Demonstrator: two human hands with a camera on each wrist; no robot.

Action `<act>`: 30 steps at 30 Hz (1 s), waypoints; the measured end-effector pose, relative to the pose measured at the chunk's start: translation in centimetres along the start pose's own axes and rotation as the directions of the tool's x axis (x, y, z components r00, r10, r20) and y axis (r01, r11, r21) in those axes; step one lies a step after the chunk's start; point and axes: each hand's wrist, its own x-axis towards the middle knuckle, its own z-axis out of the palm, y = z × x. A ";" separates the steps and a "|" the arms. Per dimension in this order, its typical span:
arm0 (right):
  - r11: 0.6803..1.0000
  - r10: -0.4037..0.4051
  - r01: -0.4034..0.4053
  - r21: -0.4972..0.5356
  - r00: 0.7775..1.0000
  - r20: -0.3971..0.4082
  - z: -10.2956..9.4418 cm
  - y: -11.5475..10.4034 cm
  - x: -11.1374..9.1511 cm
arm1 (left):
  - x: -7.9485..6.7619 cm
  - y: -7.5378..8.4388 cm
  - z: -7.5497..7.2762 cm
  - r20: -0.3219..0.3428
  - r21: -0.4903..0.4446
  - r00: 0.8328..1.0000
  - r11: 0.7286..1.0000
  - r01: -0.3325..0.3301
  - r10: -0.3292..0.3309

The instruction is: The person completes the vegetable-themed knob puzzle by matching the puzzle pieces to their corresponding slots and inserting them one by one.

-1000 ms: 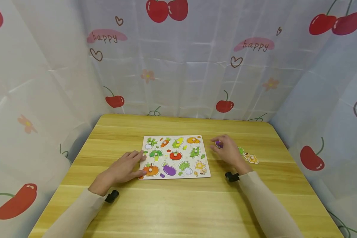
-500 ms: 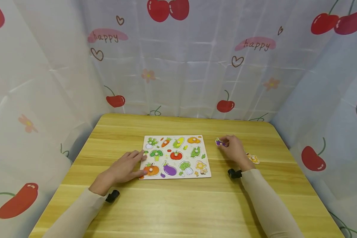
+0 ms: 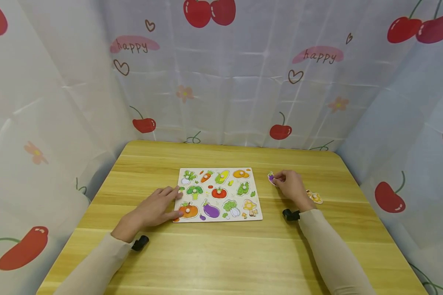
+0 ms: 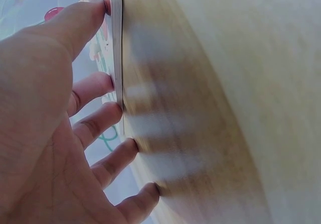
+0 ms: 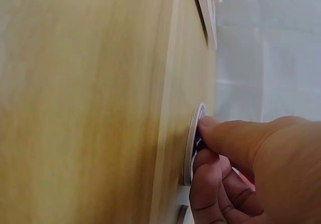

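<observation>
A vegetable knob puzzle board (image 3: 208,197) lies flat on the table. My left hand (image 3: 151,211) rests at its left edge with fingers spread; in the left wrist view the thumb and fingertips touch the board's edge (image 4: 117,43) and the table beside it. To the right of the board, my right hand (image 3: 292,187) pinches an eggplant puzzle piece (image 3: 270,177) between thumb and fingers. The right wrist view shows that piece (image 5: 189,156) edge-on, close over the table, its face partly covered by the fingers.
A mushroom puzzle piece (image 3: 315,197) lies on the table (image 3: 221,254) just right of my right wrist, partly hidden by it. Several pieces with knobs sit in the board, among them a tomato (image 3: 219,193). A cherry-print curtain (image 3: 225,110) surrounds the table.
My right hand has taken hold of the eggplant piece and turned it to stand more lengthwise, drawing slightly back and right. My left hand has stayed in place on the board.
</observation>
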 end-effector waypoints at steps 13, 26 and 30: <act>1.000 -0.004 0.003 -0.020 1.000 -0.019 0.1 -0.3 -0.2 | -0.1 0.4 -0.3 -0.008 -0.002 1.000 1.000 -0.004 0.004; 1.000 -0.014 0.014 0.011 1.000 -0.022 0.1 -2.3 -0.8 | -0.1 0.5 -0.4 -0.012 0.002 1.000 1.000 -0.017 0.017; 0.998 -0.056 0.056 0.017 0.998 -0.020 0.2 -3.5 -1.3 | -0.1 0.4 -0.2 -0.013 0.004 1.000 1.000 -0.014 0.014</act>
